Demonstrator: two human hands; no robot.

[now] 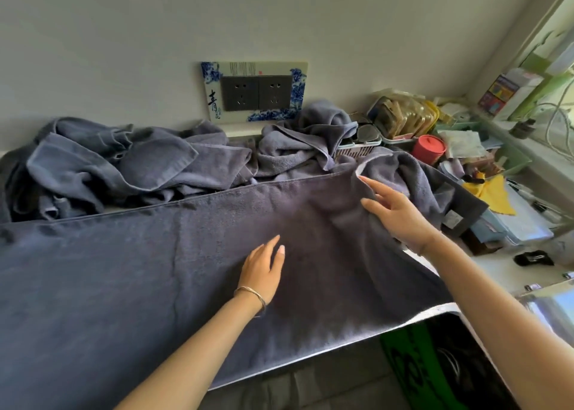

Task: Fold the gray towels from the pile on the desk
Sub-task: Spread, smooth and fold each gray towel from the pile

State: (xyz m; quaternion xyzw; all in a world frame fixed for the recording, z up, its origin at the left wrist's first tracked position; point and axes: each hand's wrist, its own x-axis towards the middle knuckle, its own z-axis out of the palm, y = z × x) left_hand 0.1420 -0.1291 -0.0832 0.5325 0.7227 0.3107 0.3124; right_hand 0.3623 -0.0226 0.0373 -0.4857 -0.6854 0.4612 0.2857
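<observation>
Laid left hand [261, 273] flat on spread gray towel [155, 270] at front edge of desk [484, 270], right hand [400, 217] straight-fingered at its raised end, towel pile [108, 164], red tub [428, 148] and 青-marked socket plate [253, 91] behind.

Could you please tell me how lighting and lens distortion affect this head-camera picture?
Head view: daylight from the window at right overexposes that corner; the spread towel looks dim and low in contrast; the wide-angle lens curves the desk edge and the towel's far hem.
</observation>
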